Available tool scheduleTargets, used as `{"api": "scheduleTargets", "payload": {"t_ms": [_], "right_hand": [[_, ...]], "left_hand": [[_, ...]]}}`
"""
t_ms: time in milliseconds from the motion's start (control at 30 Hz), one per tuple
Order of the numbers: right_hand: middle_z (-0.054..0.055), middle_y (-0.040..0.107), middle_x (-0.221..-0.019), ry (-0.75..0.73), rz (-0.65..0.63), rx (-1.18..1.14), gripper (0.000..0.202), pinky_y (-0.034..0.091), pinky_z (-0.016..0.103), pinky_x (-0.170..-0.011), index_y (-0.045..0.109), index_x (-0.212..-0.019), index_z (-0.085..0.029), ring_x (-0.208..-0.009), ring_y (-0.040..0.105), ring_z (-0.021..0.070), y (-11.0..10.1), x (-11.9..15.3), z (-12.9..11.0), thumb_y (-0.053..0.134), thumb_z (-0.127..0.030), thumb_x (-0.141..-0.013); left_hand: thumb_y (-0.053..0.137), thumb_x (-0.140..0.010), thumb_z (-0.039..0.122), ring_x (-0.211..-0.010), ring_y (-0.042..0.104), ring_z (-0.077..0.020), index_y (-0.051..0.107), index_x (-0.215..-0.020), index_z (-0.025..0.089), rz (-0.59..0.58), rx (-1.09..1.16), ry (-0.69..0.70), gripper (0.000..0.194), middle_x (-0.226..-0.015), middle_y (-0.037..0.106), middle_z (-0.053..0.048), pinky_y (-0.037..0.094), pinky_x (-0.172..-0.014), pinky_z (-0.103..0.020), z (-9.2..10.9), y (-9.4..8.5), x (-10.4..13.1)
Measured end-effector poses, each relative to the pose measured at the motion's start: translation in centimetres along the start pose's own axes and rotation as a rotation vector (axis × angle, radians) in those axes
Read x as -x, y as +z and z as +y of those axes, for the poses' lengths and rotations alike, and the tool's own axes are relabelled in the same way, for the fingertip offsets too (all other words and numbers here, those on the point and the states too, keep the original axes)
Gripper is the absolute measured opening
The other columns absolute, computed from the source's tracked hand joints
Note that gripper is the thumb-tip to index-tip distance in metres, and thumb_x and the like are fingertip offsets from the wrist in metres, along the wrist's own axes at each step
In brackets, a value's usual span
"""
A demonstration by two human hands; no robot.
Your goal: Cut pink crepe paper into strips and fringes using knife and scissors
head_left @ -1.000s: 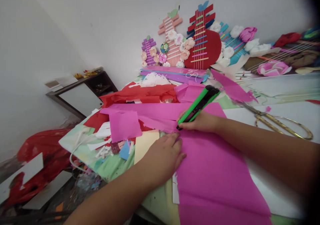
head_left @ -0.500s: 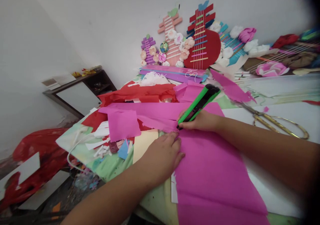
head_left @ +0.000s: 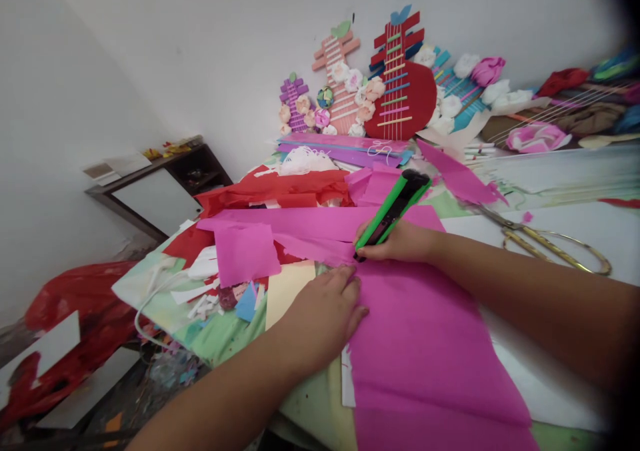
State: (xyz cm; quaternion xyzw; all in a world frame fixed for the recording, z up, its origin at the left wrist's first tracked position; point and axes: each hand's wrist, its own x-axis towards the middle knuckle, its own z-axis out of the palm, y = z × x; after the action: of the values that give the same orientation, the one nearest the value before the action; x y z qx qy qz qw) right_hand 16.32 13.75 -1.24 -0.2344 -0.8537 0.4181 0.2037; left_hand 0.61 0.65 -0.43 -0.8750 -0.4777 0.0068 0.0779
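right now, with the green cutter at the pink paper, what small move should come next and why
I'd probably ease the left hand slightly farther from the tip of the green cutter: its fingers lie at the pink paper close beside that tip, while the right hand grips the cutter.

Through the head camera I have the paper sheet (head_left: 425,344) under the right fingers (head_left: 364,253) and left fingers (head_left: 345,279), the cutter (head_left: 390,216) in the right ones. Right of them lie the scissors (head_left: 537,232); left, the paper square (head_left: 247,254); beyond and leftward, the yarn (head_left: 305,162); farther beyond, craft guitars (head_left: 423,97) before the wall (head_left: 240,51).
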Motion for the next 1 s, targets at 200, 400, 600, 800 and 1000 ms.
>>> {"api": "scheduleTargets", "payload": {"t_ms": [200, 400, 600, 800, 1000], "right_hand": [[-0.001, 0.061, -0.072, -0.024, -0.005, 0.035, 0.016, 0.046, 0.023, -0.068, 0.058, -0.072, -0.017, -0.069, 0.056, 0.0106, 0.03, 0.07, -0.18, 0.056, -0.032, -0.068], [0.000, 0.063, -0.072, 0.013, -0.001, -0.007, 0.016, 0.046, 0.023, -0.067, 0.060, -0.072, -0.016, -0.069, 0.058, 0.0113, -0.32, 0.16, -0.29, 0.057, -0.031, -0.067], [-0.001, 0.063, -0.070, 0.045, 0.018, -0.013, 0.013, 0.046, 0.021, -0.062, 0.060, -0.071, -0.017, -0.066, 0.057, 0.0106, -0.53, 0.18, -0.35, 0.056, -0.029, -0.067], [-0.001, 0.062, -0.069, 0.001, -0.054, -0.018, 0.012, 0.046, 0.022, -0.065, 0.058, -0.070, -0.017, -0.067, 0.057, 0.0107, -0.52, 0.06, -0.27, 0.056, -0.028, -0.067], [-0.001, 0.063, -0.070, 0.038, -0.007, -0.024, 0.012, 0.046, 0.021, -0.062, 0.059, -0.070, -0.017, -0.066, 0.058, 0.0105, -0.78, 0.24, -0.30, 0.057, -0.028, -0.066]], "left_hand": [[0.040, -0.086, 0.028, -0.108, 0.050, -0.0238, 0.054, -0.108, 0.006, -0.008, -0.003, 0.002, 0.034, -0.118, 0.053, -0.016, 0.039, -0.092, -0.035, 0.18, -0.39, -0.09], [0.041, -0.086, 0.029, -0.109, 0.049, -0.0236, 0.052, -0.112, 0.006, -0.019, 0.016, -0.031, 0.037, -0.120, 0.051, -0.015, 0.039, -0.093, -0.035, 0.16, -0.32, -0.01], [0.039, -0.087, 0.030, -0.113, 0.046, -0.0242, 0.050, -0.115, 0.005, -0.024, 0.019, -0.027, 0.039, -0.123, 0.049, -0.016, 0.038, -0.095, -0.036, 0.08, 0.01, 0.04], [0.039, -0.087, 0.029, -0.114, 0.045, -0.0241, 0.050, -0.115, 0.004, -0.033, 0.016, -0.022, 0.039, -0.124, 0.048, -0.016, 0.037, -0.096, -0.036, 0.19, -0.15, 0.00], [0.038, -0.087, 0.029, -0.113, 0.046, -0.0245, 0.050, -0.114, 0.005, -0.026, 0.014, -0.019, 0.037, -0.122, 0.049, -0.017, 0.039, -0.093, -0.037, 0.16, -0.08, 0.05]]}}
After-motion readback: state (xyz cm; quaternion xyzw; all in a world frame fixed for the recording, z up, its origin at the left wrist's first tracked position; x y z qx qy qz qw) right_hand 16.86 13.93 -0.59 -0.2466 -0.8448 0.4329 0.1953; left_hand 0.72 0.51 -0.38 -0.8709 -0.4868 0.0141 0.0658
